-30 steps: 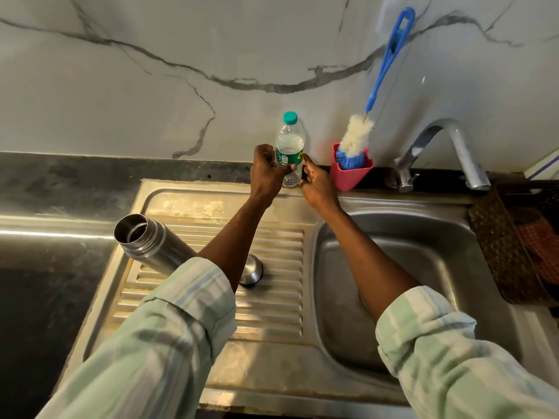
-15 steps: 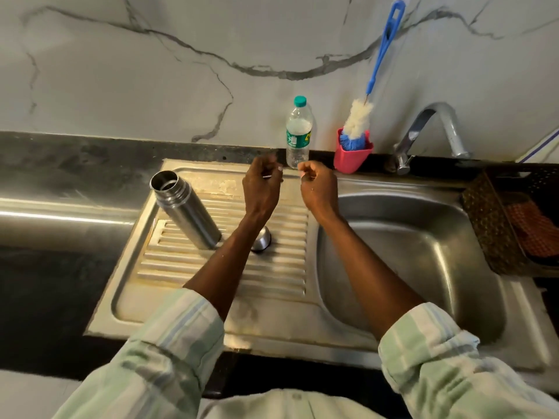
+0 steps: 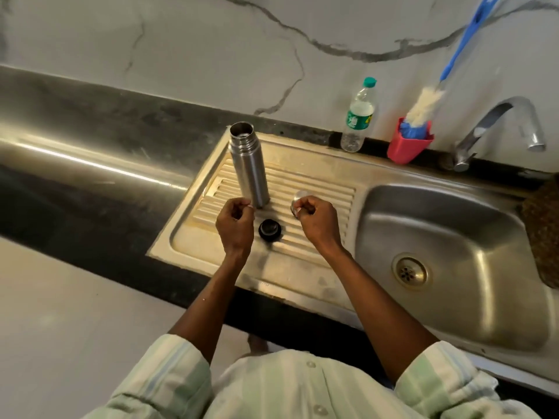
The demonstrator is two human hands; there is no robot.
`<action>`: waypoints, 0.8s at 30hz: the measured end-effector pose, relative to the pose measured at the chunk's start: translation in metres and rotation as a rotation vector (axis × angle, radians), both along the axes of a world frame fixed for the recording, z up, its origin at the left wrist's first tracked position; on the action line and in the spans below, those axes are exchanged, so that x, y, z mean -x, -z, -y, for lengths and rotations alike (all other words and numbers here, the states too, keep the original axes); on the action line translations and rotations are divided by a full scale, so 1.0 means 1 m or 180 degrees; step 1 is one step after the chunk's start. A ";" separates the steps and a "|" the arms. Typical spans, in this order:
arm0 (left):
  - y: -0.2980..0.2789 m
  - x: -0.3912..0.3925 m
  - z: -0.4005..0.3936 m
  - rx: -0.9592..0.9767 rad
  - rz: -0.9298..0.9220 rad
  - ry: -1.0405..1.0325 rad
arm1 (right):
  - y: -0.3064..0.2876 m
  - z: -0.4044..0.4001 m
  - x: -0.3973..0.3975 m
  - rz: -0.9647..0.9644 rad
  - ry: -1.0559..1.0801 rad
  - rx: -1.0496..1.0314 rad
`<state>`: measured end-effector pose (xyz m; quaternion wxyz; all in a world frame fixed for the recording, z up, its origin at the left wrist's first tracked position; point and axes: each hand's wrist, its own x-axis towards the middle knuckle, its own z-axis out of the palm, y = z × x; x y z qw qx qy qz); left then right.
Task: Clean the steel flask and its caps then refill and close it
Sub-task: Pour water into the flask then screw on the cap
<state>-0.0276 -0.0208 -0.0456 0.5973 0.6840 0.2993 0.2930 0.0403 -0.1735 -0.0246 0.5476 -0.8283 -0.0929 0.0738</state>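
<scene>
The steel flask stands upright and uncapped on the ribbed drainboard. Its black inner cap lies on the ribs just in front of it, between my two hands. The steel outer cap sits to the right, half hidden behind my right hand, whose curled fingertips are at its near edge. I cannot tell whether they grip it. My left hand hovers beside the flask's base, fingers curled with nothing in them.
A plastic water bottle with a green cap stands at the back wall. Beside it a red cup holds a blue-handled bottle brush. The tap overhangs the sink basin. A woven basket is at the right edge.
Both hands have drawn back from the water bottle toward me and now hover over the drainboard by the caps. The view has shifted left and back.
</scene>
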 end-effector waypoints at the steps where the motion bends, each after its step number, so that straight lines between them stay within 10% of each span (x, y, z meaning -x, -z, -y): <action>1: 0.002 0.003 -0.004 0.0017 -0.0062 -0.0041 | 0.003 -0.005 0.001 -0.0041 -0.0100 0.0069; 13: 0.020 0.008 -0.028 -0.0006 -0.0581 0.0138 | 0.033 -0.046 0.004 -0.0010 -0.1540 0.1669; 24: 0.011 -0.013 -0.053 -0.0038 -0.0277 0.0154 | -0.008 -0.046 0.002 0.0292 -0.0399 0.0306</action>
